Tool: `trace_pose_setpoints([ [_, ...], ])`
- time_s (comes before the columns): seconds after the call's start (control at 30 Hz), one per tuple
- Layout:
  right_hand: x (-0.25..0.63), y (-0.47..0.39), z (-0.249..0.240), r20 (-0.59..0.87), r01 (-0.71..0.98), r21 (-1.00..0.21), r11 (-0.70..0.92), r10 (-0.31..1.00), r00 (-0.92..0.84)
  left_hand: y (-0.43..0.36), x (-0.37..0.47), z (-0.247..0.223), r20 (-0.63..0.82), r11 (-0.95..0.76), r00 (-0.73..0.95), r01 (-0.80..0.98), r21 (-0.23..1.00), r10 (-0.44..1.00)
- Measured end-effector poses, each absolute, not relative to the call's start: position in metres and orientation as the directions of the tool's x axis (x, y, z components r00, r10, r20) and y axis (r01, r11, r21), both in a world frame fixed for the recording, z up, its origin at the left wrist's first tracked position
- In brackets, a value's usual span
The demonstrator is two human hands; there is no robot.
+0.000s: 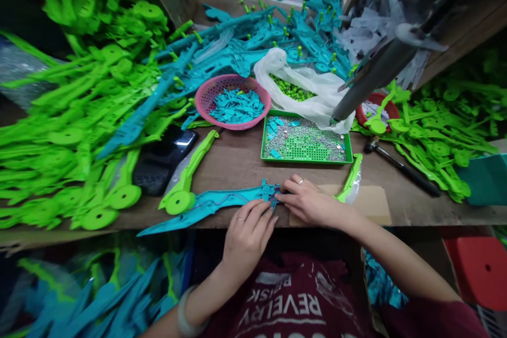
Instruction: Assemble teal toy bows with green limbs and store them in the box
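Note:
A blue plastic toy sword half (225,198) lies on the wooden bench, its hollow inner side facing up and its pointed end to the left. A thin dark wire runs along inside it. My left hand (247,229) grips the near edge close to the handle end, fingers together. My right hand (304,200) is bent over the handle end, its fingertips pressed together at the wiring; what they pinch is too small to make out. Under the right wrist lies a piece of brown cardboard (370,205), with a green plastic part (351,179) in clear wrap beside it.
Beyond the hands stand a green tray (307,160) of small screws, a pink basket (202,108) of blue pieces and a white bag (273,68) of green bits. A hammer (407,169) lies right, a phone (162,161) left. Green parts (59,137) pile up left; a grey pole (372,79) slants in.

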State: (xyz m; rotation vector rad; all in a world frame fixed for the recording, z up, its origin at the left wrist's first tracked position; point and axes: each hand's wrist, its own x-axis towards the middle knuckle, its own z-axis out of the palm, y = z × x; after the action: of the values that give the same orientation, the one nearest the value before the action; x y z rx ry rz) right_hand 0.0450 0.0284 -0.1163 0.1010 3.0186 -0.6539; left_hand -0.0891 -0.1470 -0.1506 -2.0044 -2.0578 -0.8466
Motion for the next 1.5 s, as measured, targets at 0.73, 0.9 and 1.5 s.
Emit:
trace_pose_setpoints([
  [0.73, 0.137, 0.021, -0.092, 0.251, 0.253, -0.512, 0.821, 0.424, -0.870, -0.126, -0.118, -0.141, 0.416, -0.331, 0.163, 0.867, 0.372, 0.895],
  [0.9, 0.120, -0.007, -0.108, 0.155, 0.357, -0.324, 0.876, 0.421, -0.894, -0.124, -0.120, -0.139, 0.381, -0.313, 0.140, 0.841, 0.442, 0.914],
  [1.5, -0.144, 0.102, -0.015, 0.262, 0.419, -0.294, 0.859, 0.494, -0.829, -0.122, -0.113, -0.200, 0.550, -0.417, 0.184, 0.845, 0.336, 0.815],
])
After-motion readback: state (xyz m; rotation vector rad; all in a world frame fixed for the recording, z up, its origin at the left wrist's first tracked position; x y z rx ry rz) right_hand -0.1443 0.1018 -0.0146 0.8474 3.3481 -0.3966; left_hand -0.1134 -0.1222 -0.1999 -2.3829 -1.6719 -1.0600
